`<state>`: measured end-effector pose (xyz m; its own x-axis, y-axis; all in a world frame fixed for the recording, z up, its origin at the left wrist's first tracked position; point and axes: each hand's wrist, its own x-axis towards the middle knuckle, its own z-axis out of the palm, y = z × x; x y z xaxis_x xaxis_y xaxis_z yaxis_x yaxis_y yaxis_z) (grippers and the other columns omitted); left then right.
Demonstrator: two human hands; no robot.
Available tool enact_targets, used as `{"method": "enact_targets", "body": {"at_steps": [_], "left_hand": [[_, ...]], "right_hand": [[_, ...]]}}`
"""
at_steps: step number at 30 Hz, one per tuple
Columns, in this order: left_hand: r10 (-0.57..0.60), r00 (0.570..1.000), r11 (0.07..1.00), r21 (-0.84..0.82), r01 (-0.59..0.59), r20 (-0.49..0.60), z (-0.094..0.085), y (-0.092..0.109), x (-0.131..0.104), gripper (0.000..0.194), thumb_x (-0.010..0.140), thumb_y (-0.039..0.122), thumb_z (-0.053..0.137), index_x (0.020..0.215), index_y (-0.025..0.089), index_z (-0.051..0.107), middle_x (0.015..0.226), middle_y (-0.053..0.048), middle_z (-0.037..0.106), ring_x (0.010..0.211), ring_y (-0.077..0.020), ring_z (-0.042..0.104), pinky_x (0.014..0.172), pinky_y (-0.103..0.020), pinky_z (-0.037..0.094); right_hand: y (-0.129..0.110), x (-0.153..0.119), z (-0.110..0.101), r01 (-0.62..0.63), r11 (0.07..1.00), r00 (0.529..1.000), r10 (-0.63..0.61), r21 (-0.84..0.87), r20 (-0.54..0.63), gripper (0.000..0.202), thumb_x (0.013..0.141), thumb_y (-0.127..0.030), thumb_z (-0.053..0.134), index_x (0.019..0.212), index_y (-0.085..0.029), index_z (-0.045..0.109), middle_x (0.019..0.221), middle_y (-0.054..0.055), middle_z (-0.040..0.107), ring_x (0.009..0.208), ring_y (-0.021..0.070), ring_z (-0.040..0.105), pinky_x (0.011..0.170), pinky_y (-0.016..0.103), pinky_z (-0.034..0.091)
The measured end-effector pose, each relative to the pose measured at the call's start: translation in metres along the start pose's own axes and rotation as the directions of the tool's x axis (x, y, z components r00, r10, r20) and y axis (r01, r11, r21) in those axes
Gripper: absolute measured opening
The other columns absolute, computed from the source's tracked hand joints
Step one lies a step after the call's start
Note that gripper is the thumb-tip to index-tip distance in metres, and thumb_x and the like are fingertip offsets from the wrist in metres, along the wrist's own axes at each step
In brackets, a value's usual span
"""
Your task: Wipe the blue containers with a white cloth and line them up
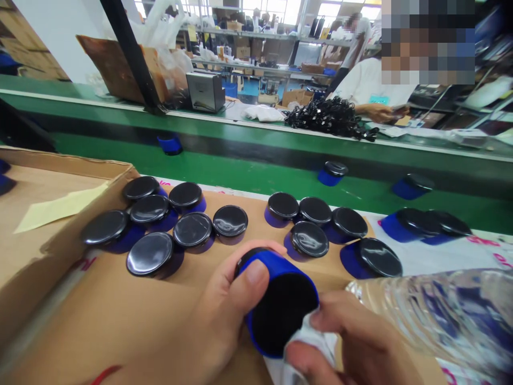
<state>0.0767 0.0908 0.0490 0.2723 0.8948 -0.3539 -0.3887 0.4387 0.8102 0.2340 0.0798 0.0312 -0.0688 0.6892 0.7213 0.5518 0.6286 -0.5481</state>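
My left hand (236, 299) is wrapped round a blue cylinder with a black base (280, 315), tilted so that its black end faces me. In my right hand (348, 337) a crumpled white cloth (315, 339) is pinched between thumb and fingers, against the lower right rim of that cylinder. Similar blue cylinders with glossy black tops stand in two groups beyond my hands, one on the left (193, 231) and one on the right (308, 239). Whether the white piece is fabric or tissue is hard to make out.
A cardboard box (132, 171) with a yellow paper (60, 208) lies at left. A clear plastic bottle (441, 310) lies at right. Several cylinders sit on the green conveyor (240, 171). Across it are a black cable pile (331, 117) and a person in white (364, 83).
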Motion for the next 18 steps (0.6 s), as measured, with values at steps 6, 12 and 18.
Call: {"method": "enact_targets", "body": {"at_steps": [6, 12, 18], "left_hand": [[-0.017, 0.999, 0.998, -0.066, 0.020, 0.047, -0.003, -0.007, 0.005, 0.051, 0.068, 0.067, 0.075, 0.097, 0.025, 0.069, 0.077, 0.000, 0.061, 0.081, -0.0211, 0.059, 0.073, -0.029, 0.043], [0.074, 0.995, 0.992, -0.107, -0.067, 0.066, -0.007, -0.005, 0.011, 0.046, 0.074, 0.067, 0.067, 0.095, 0.026, 0.072, 0.094, -0.003, 0.069, 0.085, -0.0211, 0.060, 0.075, -0.030, 0.044], [-0.074, 0.997, 0.993, -0.093, 0.077, 0.038, -0.002, 0.001, 0.003, 0.046, 0.071, 0.065, 0.075, 0.097, 0.028, 0.072, 0.080, 0.002, 0.065, 0.075, -0.0143, 0.057, 0.070, -0.023, 0.042]], "right_hand": [[0.000, 0.015, -0.001, -0.027, 1.000, 1.000, 0.027, -0.006, -0.005, 0.030, 0.084, -0.056, 0.068, 0.088, -0.027, 0.072, 0.075, 0.006, 0.070, 0.078, 0.0262, 0.072, 0.057, 0.032, 0.062], [-0.001, 0.015, -0.003, -0.049, 0.999, 0.999, 0.049, -0.004, -0.007, 0.032, 0.085, -0.057, 0.066, 0.087, -0.027, 0.073, 0.072, 0.005, 0.069, 0.077, 0.0250, 0.072, 0.057, 0.031, 0.062], [-0.001, 0.013, -0.002, -0.075, 0.997, 0.997, 0.075, 0.009, 0.009, 0.030, 0.087, -0.055, 0.065, 0.088, -0.026, 0.075, 0.071, 0.005, 0.070, 0.076, 0.0240, 0.073, 0.057, 0.029, 0.063]]}}
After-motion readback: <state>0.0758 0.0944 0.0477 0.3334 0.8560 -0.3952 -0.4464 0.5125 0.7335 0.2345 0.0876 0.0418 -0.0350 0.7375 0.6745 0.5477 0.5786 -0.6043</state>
